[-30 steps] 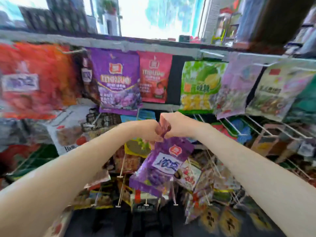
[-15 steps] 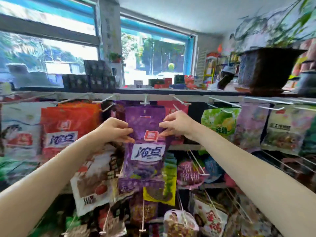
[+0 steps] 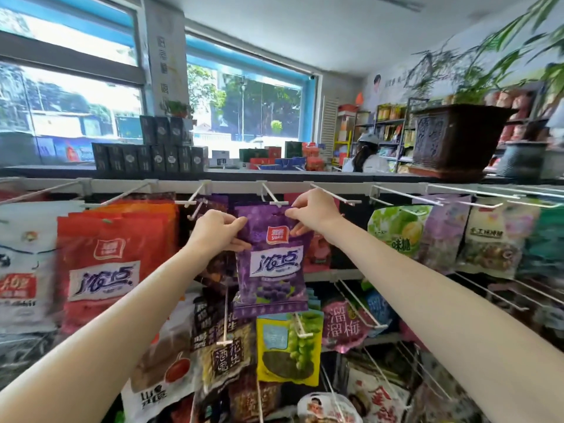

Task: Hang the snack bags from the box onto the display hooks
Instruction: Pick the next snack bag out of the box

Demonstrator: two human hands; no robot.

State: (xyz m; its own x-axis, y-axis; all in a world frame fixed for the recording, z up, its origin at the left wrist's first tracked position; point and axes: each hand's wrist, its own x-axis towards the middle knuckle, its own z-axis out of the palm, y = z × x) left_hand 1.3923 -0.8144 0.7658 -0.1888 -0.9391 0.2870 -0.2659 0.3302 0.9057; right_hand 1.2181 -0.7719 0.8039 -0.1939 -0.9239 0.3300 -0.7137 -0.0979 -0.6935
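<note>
- Purple snack bag (image 3: pixel 271 257) held up at the top rail of the display rack (image 3: pixel 335 187), near its middle, slot level with the white hook (image 3: pixel 276 200) tip
- Left hand (image 3: pixel 217 232) pinches the bag's upper left edge, right hand (image 3: pixel 314 210) pinches the top right corner: hands apart, likely to keep the header flat and taut for threading
- Bag hangs upright, covering the bags behind it
- Can't tell whether the hook tip is through the slot yet
- The box is out of view
- Rack's left and right edges blurred; orange bags (image 3: pixel 116 257) readable, others not
</note>
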